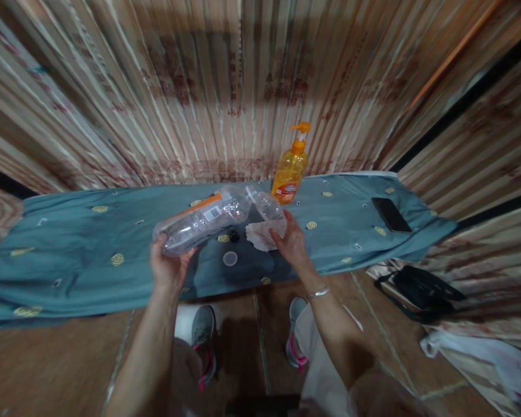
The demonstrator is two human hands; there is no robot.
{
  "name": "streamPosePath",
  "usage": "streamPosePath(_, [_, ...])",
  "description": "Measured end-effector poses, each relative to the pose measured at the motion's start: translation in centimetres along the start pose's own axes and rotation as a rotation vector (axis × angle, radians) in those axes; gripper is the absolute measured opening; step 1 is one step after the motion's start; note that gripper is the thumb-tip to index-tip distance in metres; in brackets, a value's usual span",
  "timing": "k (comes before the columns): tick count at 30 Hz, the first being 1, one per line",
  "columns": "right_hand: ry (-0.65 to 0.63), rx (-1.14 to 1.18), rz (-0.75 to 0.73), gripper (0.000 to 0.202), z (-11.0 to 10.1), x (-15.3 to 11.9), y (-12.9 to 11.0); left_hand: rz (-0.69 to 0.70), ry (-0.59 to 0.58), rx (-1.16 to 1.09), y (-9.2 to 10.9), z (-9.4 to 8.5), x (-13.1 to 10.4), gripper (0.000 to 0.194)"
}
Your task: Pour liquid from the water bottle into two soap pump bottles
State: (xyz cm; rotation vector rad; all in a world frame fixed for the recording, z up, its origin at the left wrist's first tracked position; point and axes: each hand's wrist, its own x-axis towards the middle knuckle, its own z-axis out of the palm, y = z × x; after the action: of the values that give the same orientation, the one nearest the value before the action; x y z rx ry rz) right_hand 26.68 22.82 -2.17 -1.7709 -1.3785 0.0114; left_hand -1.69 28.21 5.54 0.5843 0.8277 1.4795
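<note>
A large clear plastic bottle [200, 223] with an orange strip and a barcode label lies tilted above the cloth, its base held by my left hand [169, 263]. My right hand [290, 237] grips a smaller clear plastic piece, like a funnel or cut bottle top [267, 207], close to the large bottle's neck end. Whether the two plastic pieces touch cannot be made out. Under the right-hand piece is a crumpled white tissue [260, 236]. A small dark cap [234, 236] and a clear round disc [230, 258] rest on the cloth between my hands.
An orange pump bottle [290, 174] stands at the back of the green patterned cloth [82, 249]. Towards the right end lies a black phone [391, 215]. A black bag [425, 289] is at the lower right, near a white plastic bag [481, 353]. Curtains hang behind.
</note>
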Motion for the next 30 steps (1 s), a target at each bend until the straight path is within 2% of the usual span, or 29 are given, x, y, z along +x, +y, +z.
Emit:
streamPosePath(9, [-0.020, -0.031, 0.007, 0.065, 0.0, 0.0, -0.3, 0.020, -0.023, -0.042, 0.5, 0.2, -0.1, 0.020])
streamPosePath(17, [-0.010, -0.068, -0.007, 0.065, 0.0, -0.1, -0.4, 0.067, -0.029, -0.005, 0.7, 0.0, 0.3, 0.031])
streamPosePath(21, [0.008, -0.109, -0.036, 0.065, -0.1, -0.1, -0.2, 0.120, 0.035, 0.014, 0.5, -0.2, 1.0, 0.042])
streamPosePath(30, [0.023, -0.129, -0.080, 0.063, 0.1, -0.3, 0.0, 0.162, 0.026, 0.033, 0.6, -0.2, 1.5, 0.046])
